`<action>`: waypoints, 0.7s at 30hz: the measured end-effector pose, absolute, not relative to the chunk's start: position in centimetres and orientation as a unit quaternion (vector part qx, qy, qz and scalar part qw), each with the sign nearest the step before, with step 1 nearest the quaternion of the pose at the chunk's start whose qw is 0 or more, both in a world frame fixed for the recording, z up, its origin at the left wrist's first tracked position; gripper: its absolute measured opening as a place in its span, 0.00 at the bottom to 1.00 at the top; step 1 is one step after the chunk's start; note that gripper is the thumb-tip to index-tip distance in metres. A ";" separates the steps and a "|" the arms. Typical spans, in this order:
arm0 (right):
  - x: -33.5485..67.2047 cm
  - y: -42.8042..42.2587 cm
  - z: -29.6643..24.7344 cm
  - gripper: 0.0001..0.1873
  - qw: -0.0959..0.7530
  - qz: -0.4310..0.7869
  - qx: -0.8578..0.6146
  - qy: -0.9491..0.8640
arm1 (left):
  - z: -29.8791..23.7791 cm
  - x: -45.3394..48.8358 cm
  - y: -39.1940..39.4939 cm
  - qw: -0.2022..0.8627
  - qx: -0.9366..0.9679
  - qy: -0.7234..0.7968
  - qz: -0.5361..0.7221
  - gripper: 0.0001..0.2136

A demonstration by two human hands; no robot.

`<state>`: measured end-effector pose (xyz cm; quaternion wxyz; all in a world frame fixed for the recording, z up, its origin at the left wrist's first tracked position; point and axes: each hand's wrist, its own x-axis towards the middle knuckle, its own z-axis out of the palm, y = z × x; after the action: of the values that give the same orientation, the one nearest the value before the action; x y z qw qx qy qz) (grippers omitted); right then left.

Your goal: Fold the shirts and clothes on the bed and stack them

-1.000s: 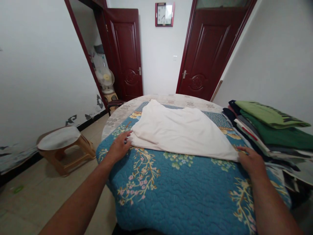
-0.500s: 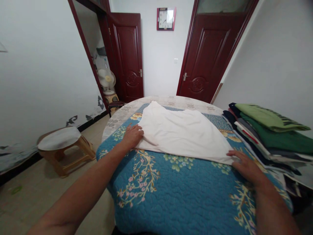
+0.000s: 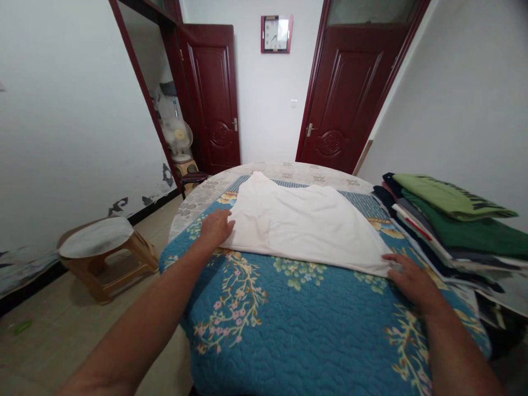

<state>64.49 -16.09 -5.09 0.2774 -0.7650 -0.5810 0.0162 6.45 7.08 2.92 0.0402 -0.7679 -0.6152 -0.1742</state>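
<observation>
A white garment [image 3: 305, 220], possibly a shirt, lies spread and doubled over on a blue floral quilted cover [image 3: 322, 324]. Its straight lower edge runs towards me, and light wrinkles cross its right half. My left hand [image 3: 216, 226] is at the garment's left edge, thumb and fingers closed on the cloth there. At the lower right corner, my right hand [image 3: 408, 276] pinches the hem between thumb and forefinger. The undersides of both grips are hidden.
A stack of folded clothes [image 3: 449, 225], light green on top, sits on the table's right side. A patterned pale tablecloth [image 3: 193, 206] shows beyond the quilt. To the left stands a tan plastic stool [image 3: 119, 269] on the floor; dark red doors [image 3: 212, 93] are behind.
The raised fold near the garment's lower left has been flattened out. My left hand has shifted slightly left with the edge. My right hand stays at its corner.
</observation>
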 end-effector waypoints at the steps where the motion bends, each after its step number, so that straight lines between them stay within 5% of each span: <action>1: 64.5 -16.2 -5.1 0.29 0.279 0.017 -0.759 -0.588 | 2.5 5.6 6.4 0.031 -0.759 -0.630 -0.163 0.19; 6: 63.3 -16.9 -4.2 0.31 0.288 0.022 -0.725 -0.626 | 1.4 2.6 3.5 -0.003 -0.760 -0.642 -0.103 0.24; 13: 61.2 -16.9 -2.4 0.12 0.294 -0.008 -0.748 -0.595 | 1.3 2.2 3.7 -0.064 -0.768 -0.634 -0.061 0.21; 21: 61.6 -17.8 -1.6 0.23 0.398 0.004 -0.821 -0.411 | 1.7 1.1 4.4 -0.210 -0.708 -0.653 -0.167 0.17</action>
<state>61.56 -17.79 -1.65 0.3976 -0.8206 -0.4105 0.0040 1.07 4.43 1.66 -0.2104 -0.7083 -0.6528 -0.1667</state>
